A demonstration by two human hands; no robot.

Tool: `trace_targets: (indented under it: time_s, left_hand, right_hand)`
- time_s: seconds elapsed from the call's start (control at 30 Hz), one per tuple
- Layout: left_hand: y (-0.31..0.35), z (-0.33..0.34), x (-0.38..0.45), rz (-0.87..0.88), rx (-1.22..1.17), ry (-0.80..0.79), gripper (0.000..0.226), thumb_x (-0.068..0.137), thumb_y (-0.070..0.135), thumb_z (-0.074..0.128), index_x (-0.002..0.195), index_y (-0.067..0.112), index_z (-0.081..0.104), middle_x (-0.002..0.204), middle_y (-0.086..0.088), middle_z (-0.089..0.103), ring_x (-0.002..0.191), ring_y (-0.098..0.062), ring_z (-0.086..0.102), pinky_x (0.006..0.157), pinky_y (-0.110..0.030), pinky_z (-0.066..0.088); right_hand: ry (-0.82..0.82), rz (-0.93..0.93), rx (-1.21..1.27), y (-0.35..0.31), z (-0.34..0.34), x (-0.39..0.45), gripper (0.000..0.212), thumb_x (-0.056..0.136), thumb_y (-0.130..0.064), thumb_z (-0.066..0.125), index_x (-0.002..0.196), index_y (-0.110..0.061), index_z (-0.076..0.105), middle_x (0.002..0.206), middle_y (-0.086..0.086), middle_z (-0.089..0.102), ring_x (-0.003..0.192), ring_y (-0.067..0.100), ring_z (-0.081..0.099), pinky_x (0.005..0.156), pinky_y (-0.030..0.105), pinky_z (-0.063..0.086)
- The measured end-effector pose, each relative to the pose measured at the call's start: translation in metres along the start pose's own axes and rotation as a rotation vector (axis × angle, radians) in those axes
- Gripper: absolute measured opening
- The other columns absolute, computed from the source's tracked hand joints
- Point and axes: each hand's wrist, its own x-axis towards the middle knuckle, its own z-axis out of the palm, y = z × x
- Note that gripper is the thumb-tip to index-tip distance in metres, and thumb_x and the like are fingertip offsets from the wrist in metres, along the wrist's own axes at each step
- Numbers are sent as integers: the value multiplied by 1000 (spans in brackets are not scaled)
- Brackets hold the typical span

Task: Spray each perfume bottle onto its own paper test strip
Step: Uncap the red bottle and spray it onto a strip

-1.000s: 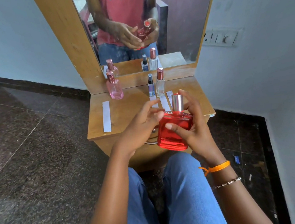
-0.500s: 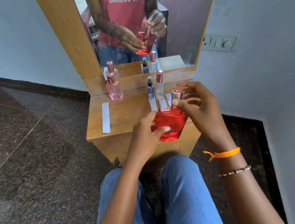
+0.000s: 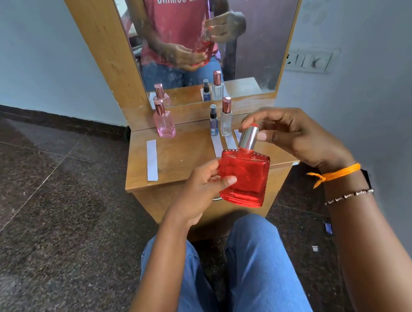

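Wooden dressing table [image 3: 174, 159] behind: left hand [image 3: 198, 190] grips red perfume bottle [image 3: 245, 177]; right hand [image 3: 293, 134] pinches its silver cap [image 3: 249, 137], tilted toward one o'clock.

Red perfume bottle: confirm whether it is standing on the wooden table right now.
No, the red perfume bottle is held tilted above the table's front edge.

We see a small wooden table [image 3: 182, 158] below a mirror. On it a pink bottle [image 3: 164, 124] stands far left, a paper strip [image 3: 152, 160] just before it; a small blue bottle [image 3: 213, 123] and a clear bottle [image 3: 227, 122] stand side by side, with strips [image 3: 217, 147] before them.
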Motion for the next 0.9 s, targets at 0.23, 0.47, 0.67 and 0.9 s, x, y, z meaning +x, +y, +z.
trace_targets:
  time_s: [0.23, 0.47, 0.67, 0.9]
  left_hand:
    - [3, 3, 4, 41, 77, 100, 32, 85, 2, 61, 114, 16, 60, 109, -8, 67, 105, -22, 60, 95, -39, 47]
    - [9, -2, 6, 43, 69, 19, 34, 86, 2, 58, 119, 8, 57, 108, -9, 66, 99, -14, 61, 83, -25, 50]
    - [9, 1, 7, 55, -30, -6, 35, 88, 2, 55, 122, 1, 53, 109, -10, 64, 99, -15, 60, 83, -25, 51]
    - [4, 12, 13, 76, -46, 116, 31, 88, 8, 58, 115, 24, 58, 105, 0, 68, 98, -11, 64, 76, -21, 52]
  right_hand:
    - [-68, -4, -252, -19, -10, 10, 33, 86, 7, 59, 111, -14, 65, 102, 24, 62, 88, 24, 57, 86, 27, 45]
    - [-105, -34, -182, -21, -15, 13, 25, 86, -1, 61, 109, -10, 65, 99, 4, 64, 91, 12, 60, 85, 16, 44]
    - [-52, -12, 313, 0, 2, 11, 25, 90, 3, 50, 112, -3, 60, 105, 2, 70, 109, 22, 63, 92, 31, 51]
    - [323, -26, 85, 4, 11, 17, 26, 79, 2, 69, 101, -10, 70, 95, -5, 74, 86, 32, 70, 80, 34, 57]
